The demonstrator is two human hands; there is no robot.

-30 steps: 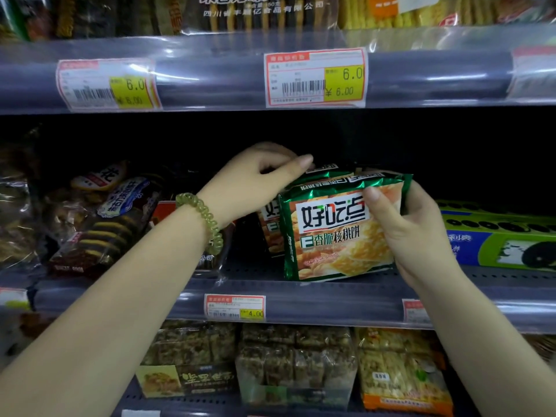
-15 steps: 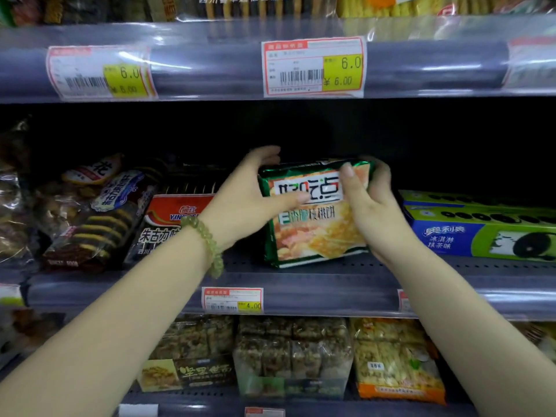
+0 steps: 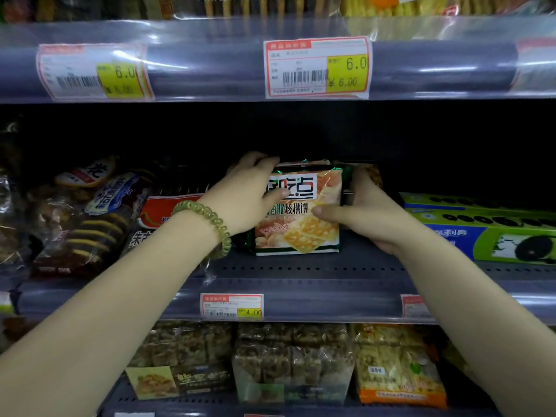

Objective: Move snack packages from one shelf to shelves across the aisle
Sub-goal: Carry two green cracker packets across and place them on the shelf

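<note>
Head view: the green walnut-biscuit pack (image 3: pixel 298 212), a second ago lifted at the shelf front, now stands deeper on the middle shelf (image 3: pixel 301 275). My left hand (image 3: pixel 249 194) and right hand (image 3: pixel 364 218) clasp its sides, thumbs across the face. Placement looks nearly complete; release remains

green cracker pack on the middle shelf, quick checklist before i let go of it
1. Pack seated: the green cracker pack has its bottom edge down on the middle shelf: ok.
2. Upright, label facing out: ok.
3. Grip: the left hand and right hand clasp its two sides, thumbs across the front: ok.
4. Gap to the green box on the right: ok.
5. Red pack on the left, hidden behind the left wrist, contact: cannot tell.
6. Support behind the pack: cannot tell, too dark.
</note>
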